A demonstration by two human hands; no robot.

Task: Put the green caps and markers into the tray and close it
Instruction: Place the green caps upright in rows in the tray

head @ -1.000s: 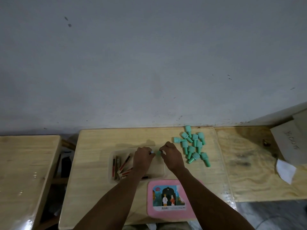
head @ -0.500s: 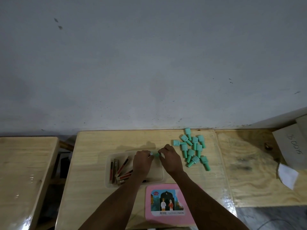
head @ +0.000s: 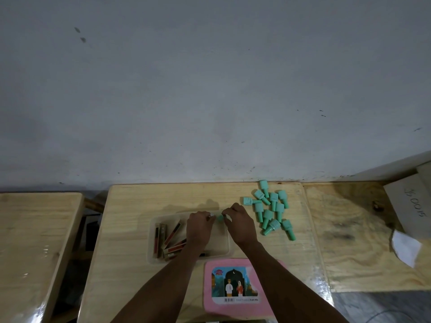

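A clear plastic tray (head: 155, 226) lies on the middle wooden table, with several red and brown markers (head: 171, 238) in its left half. Both hands hover over the tray's far edge. My left hand (head: 198, 229) pinches a small object with a whitish tip. My right hand (head: 240, 223) pinches a green cap (head: 219, 218) just beside that tip. Several more green caps (head: 270, 210) lie scattered on the table to the right of the tray. The pink tray lid (head: 235, 285) with a picture label lies near the table's front edge.
A second wooden table (head: 35, 241) stands to the left across a gap. A plywood surface (head: 363, 234) joins on the right, carrying a cardboard box (head: 408, 206) with a white paper scrap (head: 407, 247). A grey wall rises right behind the tables.
The hands stay together over the tray's far edge with the green cap between them; the gap between cap and left fingertips looks slightly wider. The view has shifted a little.
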